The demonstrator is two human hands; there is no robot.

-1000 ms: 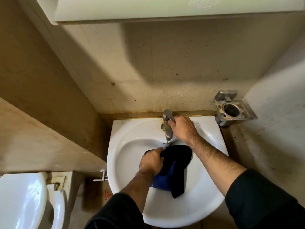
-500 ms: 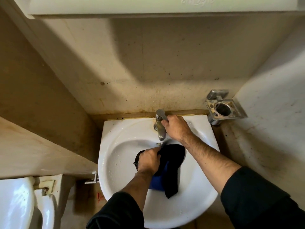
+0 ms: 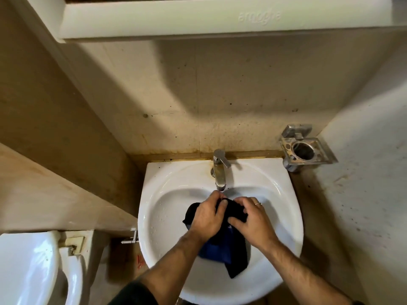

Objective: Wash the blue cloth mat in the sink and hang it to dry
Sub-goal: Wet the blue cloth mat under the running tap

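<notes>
Head view:

- A white ceramic wash basin with a rounded bowl is fixed against a stained beige wall and is taken as the landmark.
- A chrome single-lever tap is mounted at the back rim of the basin, with its spout pointed down over the bowl. Whether water is running cannot be told.
- A bunched, wet, dark blue cloth mat is found inside the bowl of the basin, directly below the tap spout. A brighter blue part is seen at its middle, and a dark end trails toward the front rim of the basin.
- The left hand is curled over the left part of the mat, with the fingers closed around a fold of it just under the spout.
- The right hand is placed on the right part of the mat, fingers bent and thumb tucked against the fabric, so that the cloth is gripped. A ring is worn on one finger.
- The two hands are held close together over the bowl, almost touching at the top of the bundle.
- Dark sleeves are seen at the front edge of the basin.
- A square chrome wall holder with a round opening is fixed to the right of the basin, level with its back rim.
- A white toilet with its lid down stands to the left of the basin, below its level.
- A white cabinet underside is seen high above the basin.
</notes>
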